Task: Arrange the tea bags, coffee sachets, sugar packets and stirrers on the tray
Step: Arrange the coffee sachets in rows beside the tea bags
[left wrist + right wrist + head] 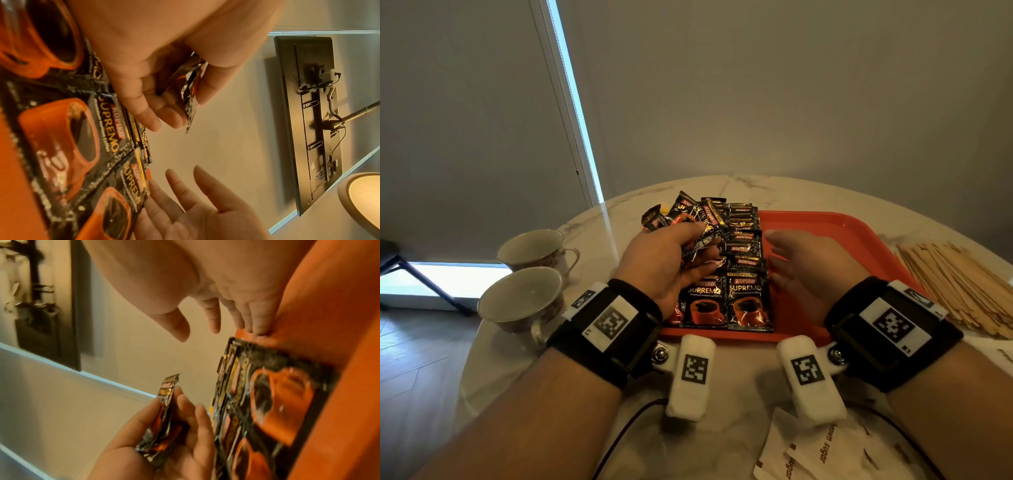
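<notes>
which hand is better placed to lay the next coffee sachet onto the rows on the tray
Left. The left hand already grips a bunch of black-and-orange coffee sachets right over the sachet rows on the orange plastic tray; the right hand is open, holding nothing.

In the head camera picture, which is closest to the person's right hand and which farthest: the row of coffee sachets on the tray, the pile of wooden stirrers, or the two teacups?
From the right hand:
1. Coffee sachets, in rows on the red tray, just left of its fingers.
2. Wooden stirrers, piled on the table off the tray's right edge.
3. Teacups, at the table's far left, beyond the left hand.
</notes>
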A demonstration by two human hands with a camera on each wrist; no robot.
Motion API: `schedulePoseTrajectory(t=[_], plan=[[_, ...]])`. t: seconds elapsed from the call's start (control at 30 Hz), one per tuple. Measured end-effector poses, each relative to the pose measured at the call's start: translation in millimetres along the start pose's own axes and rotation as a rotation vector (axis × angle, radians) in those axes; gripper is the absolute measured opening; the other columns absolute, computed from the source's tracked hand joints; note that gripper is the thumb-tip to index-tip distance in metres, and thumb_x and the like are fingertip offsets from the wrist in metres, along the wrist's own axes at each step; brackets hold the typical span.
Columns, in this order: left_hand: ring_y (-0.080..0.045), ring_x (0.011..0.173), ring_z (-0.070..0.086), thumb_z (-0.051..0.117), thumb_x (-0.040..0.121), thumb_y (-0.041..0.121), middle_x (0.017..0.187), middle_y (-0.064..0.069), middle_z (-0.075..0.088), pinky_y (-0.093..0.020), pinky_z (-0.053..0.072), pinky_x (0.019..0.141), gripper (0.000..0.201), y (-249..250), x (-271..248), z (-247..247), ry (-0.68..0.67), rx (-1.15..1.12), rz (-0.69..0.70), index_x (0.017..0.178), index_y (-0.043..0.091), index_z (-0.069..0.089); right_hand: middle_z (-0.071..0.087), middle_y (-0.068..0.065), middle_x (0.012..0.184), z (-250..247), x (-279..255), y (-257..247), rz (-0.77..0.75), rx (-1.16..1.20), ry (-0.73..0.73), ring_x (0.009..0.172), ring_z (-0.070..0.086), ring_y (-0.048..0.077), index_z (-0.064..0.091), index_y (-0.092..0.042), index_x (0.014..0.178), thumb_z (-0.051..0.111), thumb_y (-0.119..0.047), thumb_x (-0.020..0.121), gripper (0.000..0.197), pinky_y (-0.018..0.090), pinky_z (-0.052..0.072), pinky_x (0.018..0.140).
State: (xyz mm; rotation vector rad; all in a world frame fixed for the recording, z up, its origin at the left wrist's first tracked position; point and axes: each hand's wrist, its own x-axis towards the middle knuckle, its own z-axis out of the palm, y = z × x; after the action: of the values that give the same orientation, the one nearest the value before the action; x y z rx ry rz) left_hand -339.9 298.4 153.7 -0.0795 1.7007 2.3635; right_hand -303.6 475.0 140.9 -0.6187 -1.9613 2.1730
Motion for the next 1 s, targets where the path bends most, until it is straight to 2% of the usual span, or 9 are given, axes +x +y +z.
schedulePoseTrajectory(t=[0.13,0.17,0.3,0.4,0.5,0.63,0.77,0.9,1.0], plan=[[-0.02,0.073,0.074,0.069,0.097,0.012,0.096,-0.015,0.079,-0.041,0.066,0.078,0.012,1.4,-0.3,-1.1,0.017,-0.023,0.008,0.108,0.007,0.068,0.078,-0.002,0.095,3.8,-1.6,3.9,0.025,0.086,-0.052,0.082,0.073,0.007,0.064,-0.013,0.112,0.058,-0.026,0.103,0.017,0.024,0.053,0.072],[-0.019,0.073,0.074,0.069,0.098,0.012,0.098,-0.015,0.079,-0.041,0.066,0.078,0.011,1.7,-0.6,-1.5,0.021,-0.028,0.011,0.107,0.007,0.068,0.076,-0.002,0.095,4.0,-1.1,3.5,0.026,0.082,-0.032,0.084,0.071,0.006,0.062,-0.014,0.112,0.057,-0.028,0.103,0.018,0.023,0.052,0.074],[-0.019,0.074,0.074,0.068,0.099,0.013,0.107,-0.018,0.077,-0.039,0.066,0.075,0.012,3.4,-2.2,-1.9,0.031,-0.047,0.009,0.109,0.007,0.068,0.051,0.006,0.148,-1.0,12.1,-5.9,0.03,0.078,0.027,0.129,0.051,0.023,0.045,-0.017,0.148,0.059,-0.04,0.1,0.055,0.039,0.043,0.105],[-0.02,0.073,0.074,0.067,0.099,0.012,0.114,-0.019,0.076,-0.039,0.066,0.075,0.012,4.3,-2.9,-0.7,0.05,-0.072,0.006,0.11,0.007,0.068,0.041,0.01,0.157,-3.4,29.0,-16.8,0.047,0.122,0.01,0.142,0.041,0.029,0.04,-0.02,0.153,0.055,-0.037,0.102,0.056,0.048,0.035,0.116],[-0.02,0.073,0.073,0.066,0.1,0.012,0.111,-0.019,0.076,-0.04,0.066,0.076,0.011,4.7,-2.4,-0.5,0.062,-0.086,0.004,0.109,0.007,0.068,0.037,0.011,0.159,0.8,45.0,-24.5,0.037,0.11,-0.003,0.146,0.036,0.032,0.038,-0.021,0.154,0.051,-0.031,0.105,0.053,0.051,0.033,0.118],[-0.02,0.074,0.073,0.066,0.1,0.012,0.107,-0.018,0.077,-0.038,0.066,0.074,0.011,5.1,1.3,-2.7,0.081,-0.101,0.011,0.109,0.007,0.069,0.052,0.011,0.144,8.1,57.0,-24.8,0.053,0.105,-0.053,0.136,0.048,0.029,0.042,-0.018,0.151,0.051,-0.022,0.105,0.047,0.05,0.039,0.115],[-0.018,0.07,0.073,0.066,0.1,0.011,0.102,-0.016,0.077,-0.038,0.066,0.072,0.012,4.8,4.3,-2.7,0.082,-0.104,0.023,0.109,0.005,0.069,0.051,0.018,0.148,10.6,67.0,-22.0,0.055,0.094,-0.046,0.136,0.05,0.038,0.05,-0.008,0.144,0.053,-0.032,0.104,0.047,0.051,0.043,0.113],[-0.018,0.069,0.073,0.067,0.099,0.01,0.091,-0.012,0.077,-0.036,0.066,0.071,0.007,4.3,4.1,-0.7,0.073,-0.099,0.019,0.105,0.007,0.069,0.048,0.011,0.149,7.8,81.0,-32.5,0.099,0.13,0.042,0.132,0.049,0.032,0.046,-0.017,0.149,0.057,-0.035,0.101,0.053,0.043,0.049,0.096],[-0.02,0.074,0.074,0.068,0.098,0.01,0.103,-0.016,0.077,-0.035,0.066,0.069,0.01,3.0,5.0,-0.7,0.071,-0.089,0.007,0.107,0.006,0.069,0.048,0.014,0.149,6.9,96.1,-38.1,0.106,0.142,0.052,0.135,0.048,0.032,0.043,-0.014,0.15,0.058,-0.037,0.098,0.058,0.049,0.043,0.11]])
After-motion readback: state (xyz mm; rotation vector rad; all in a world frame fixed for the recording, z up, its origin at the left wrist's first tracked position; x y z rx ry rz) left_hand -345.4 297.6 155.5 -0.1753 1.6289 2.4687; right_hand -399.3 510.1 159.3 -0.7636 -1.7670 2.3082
